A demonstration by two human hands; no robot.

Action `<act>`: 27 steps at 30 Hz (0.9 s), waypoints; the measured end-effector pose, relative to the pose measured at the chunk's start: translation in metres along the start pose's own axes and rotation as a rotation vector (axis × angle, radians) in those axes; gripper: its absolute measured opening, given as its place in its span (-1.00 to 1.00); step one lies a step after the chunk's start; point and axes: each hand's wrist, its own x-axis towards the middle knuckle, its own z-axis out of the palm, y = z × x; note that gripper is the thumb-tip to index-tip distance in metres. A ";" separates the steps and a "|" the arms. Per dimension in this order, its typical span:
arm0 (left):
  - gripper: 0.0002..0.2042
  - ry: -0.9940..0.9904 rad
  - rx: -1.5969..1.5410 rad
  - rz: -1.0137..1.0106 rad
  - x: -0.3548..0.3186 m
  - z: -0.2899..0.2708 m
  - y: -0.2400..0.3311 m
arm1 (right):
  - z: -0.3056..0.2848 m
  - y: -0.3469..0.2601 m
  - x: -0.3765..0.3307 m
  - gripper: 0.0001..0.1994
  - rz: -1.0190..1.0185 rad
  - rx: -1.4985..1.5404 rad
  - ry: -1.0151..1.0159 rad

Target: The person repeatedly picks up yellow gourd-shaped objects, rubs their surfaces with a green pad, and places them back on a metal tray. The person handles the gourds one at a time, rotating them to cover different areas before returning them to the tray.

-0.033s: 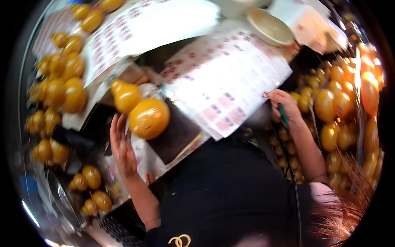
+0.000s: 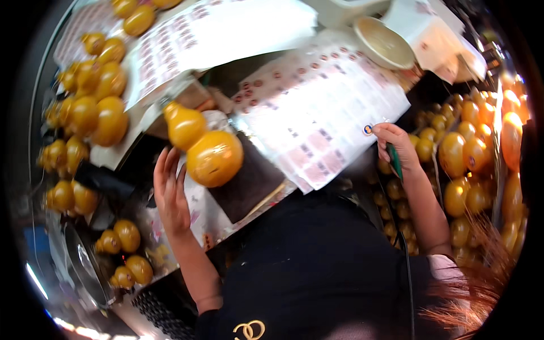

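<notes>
A large glossy orange-yellow gourd lies on a dark board left of the middle. My left hand is beside it with its fingers stretched out, holding nothing; I cannot tell whether the fingertips touch the gourd. Between the thumb and fingertips of my right hand is a small round sticker, dark-rimmed with an orange centre. A slim green-handled tool is also tucked in that hand, its working end hidden. The sticker is over the right edge of a glossy white sheet printed with small red marks.
Several gourds crowd the left side, and many more fill the right. A second printed sheet lies at the back, with a cream bowl to its right. A round metal-rimmed pan is at the lower left.
The whole view has shifted slightly, so the table, sheets and gourds appear a little farther right. Both hands keep nearly the same pose, and the sticker shows more clearly.
</notes>
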 end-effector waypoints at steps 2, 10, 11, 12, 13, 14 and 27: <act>-0.52 0.054 0.000 0.001 0.014 0.005 0.007 | 0.045 -0.024 0.006 -0.81 -0.025 -0.034 -0.138; -0.54 0.070 -0.244 -0.116 0.042 0.019 0.003 | 0.218 -0.072 0.023 -0.68 -0.008 -0.100 -0.944; -0.54 0.052 -0.284 -0.126 0.043 0.020 0.003 | 0.230 -0.074 0.018 -0.69 0.016 -0.113 -0.982; -0.54 0.035 -0.324 -0.135 0.043 0.021 0.004 | 0.238 -0.074 0.020 -0.69 0.032 -0.103 -1.070; -0.54 0.032 -0.298 -0.128 0.044 0.025 0.006 | 0.245 -0.071 0.021 -0.67 -0.002 -0.140 -1.083; -0.54 0.027 -0.272 -0.120 0.044 0.030 0.011 | 0.252 -0.066 0.024 -0.65 -0.036 -0.177 -1.094; -0.49 0.045 -0.172 -0.170 0.052 0.034 0.013 | 0.270 -0.051 0.048 -0.61 -0.318 -0.493 -0.847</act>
